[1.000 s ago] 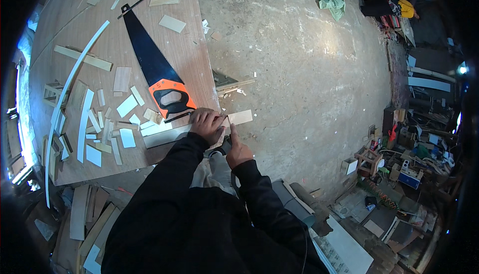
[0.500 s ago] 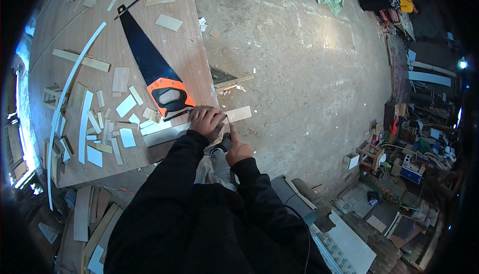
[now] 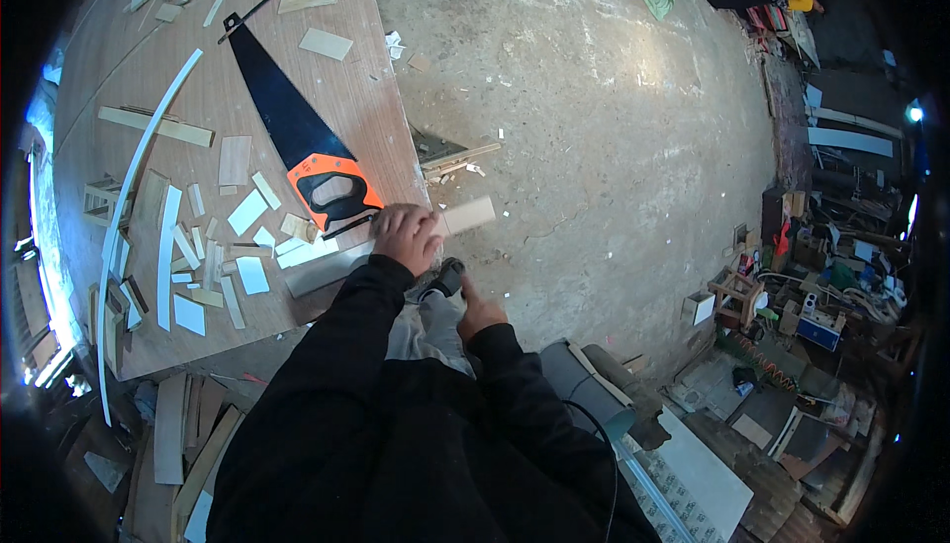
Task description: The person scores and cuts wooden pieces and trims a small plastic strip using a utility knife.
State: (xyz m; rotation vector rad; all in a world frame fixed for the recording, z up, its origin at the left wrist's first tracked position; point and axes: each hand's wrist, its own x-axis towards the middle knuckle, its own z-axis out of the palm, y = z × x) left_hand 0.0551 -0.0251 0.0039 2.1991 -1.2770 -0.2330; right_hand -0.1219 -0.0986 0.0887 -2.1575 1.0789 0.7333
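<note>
My left hand point(image 3: 406, 236) lies over a pale wooden strip point(image 3: 467, 217), fingers bent across its top at the table's edge. One end of the strip juts out past the edge over the floor. My right hand point(image 3: 482, 312) hangs lower, apart from the strip, near my shoe point(image 3: 448, 278). Its index finger points forward while the other fingers look curled. Whatever they may hold is too small to make out. Just beyond my left hand lies a handsaw with an orange and black handle point(image 3: 302, 169) and dark blade. A thin dark stick point(image 3: 348, 227) rests beside the handle.
Wood offcuts point(image 3: 247, 211) and a long curved white strip point(image 3: 148, 137) litter the wooden table point(image 3: 381, 98). Wood scraps point(image 3: 463, 159) lie on the concrete floor by its edge. A rolled grey-green sheet point(image 3: 584, 385) stands to my right. Clutter point(image 3: 821, 316) lines the far right.
My right hand has drawn back from the strip toward me and slightly right. My left hand stays on the strip. The whole view has shifted slightly.
</note>
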